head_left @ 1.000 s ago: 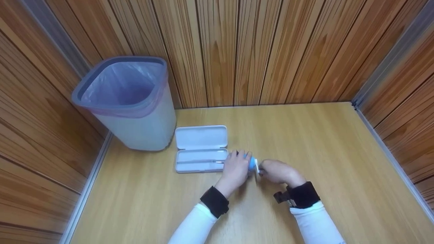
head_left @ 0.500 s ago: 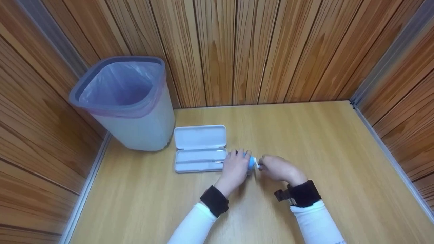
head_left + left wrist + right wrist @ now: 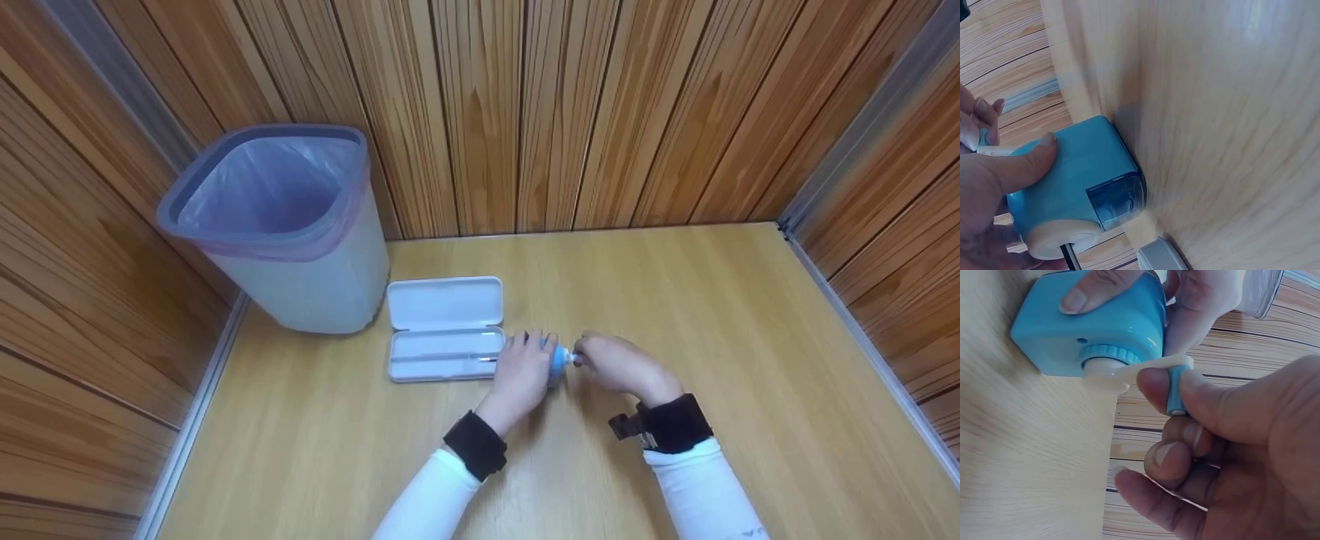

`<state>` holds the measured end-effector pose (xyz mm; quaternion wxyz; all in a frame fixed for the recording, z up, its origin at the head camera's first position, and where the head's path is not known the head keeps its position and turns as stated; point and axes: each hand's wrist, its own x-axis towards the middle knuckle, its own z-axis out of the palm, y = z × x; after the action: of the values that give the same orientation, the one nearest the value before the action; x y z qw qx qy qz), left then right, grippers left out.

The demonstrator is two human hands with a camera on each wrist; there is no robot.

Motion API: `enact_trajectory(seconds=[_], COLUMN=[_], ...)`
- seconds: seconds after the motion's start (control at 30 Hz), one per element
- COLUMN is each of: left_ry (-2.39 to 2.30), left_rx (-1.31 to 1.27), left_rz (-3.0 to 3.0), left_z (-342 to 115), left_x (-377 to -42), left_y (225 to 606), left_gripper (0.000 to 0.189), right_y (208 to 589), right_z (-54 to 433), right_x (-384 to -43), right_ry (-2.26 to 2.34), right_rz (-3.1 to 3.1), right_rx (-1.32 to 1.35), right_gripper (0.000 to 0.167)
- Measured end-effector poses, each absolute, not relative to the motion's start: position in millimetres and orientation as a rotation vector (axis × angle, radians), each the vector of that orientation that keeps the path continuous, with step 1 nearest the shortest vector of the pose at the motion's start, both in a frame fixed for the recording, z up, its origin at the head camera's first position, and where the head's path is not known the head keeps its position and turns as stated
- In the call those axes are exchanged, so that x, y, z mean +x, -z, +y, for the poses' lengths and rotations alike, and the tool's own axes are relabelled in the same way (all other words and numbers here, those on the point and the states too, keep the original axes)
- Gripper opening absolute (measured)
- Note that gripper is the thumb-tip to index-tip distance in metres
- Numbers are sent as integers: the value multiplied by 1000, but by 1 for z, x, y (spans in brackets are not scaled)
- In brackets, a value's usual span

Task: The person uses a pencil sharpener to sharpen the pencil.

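Observation:
My left hand point(image 3: 521, 375) grips a blue hand-crank pencil sharpener point(image 3: 1084, 152) on the table, its thumb across the top. A slim dark pencil point(image 3: 1071, 257) sticks out of the sharpener's round cream-coloured front. At the opposite end, my right hand point(image 3: 619, 367) pinches the blue knob point(image 3: 1176, 391) of the cream crank between thumb and forefinger. Its other fingers are loosely curled below. The sharpener's see-through dark blue shavings drawer point(image 3: 1117, 199) shows in the left wrist view. My left hand hides most of the sharpener from the head view.
A pale pencil case point(image 3: 446, 304) lies unfolded just left of my left hand; a thin stick with a dark end point(image 3: 484, 358) shows over its tray. Behind it on the left stands a lined waste bin point(image 3: 315, 292). Wood-panelled walls point(image 3: 495, 112) border the table.
My right hand has moved up and slightly away from me with the crank, which has turned. My left hand stays on the sharpener. The pencil case has not moved.

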<state>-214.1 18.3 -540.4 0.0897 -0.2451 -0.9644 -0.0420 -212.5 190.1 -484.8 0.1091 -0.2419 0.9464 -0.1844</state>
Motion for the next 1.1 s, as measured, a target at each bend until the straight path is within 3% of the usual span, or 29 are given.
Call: enact_trajectory(seconds=[1.1], left_ry=[126], left_rx=[-777], left_rz=[-2883], left_z=[18], left_x=[-214], left_y=[544], left_gripper=[46], right_y=[499], right_z=[193], right_x=[-244], right_ry=[643], right_rz=[2767], right_rx=[-566], right_gripper=[24])
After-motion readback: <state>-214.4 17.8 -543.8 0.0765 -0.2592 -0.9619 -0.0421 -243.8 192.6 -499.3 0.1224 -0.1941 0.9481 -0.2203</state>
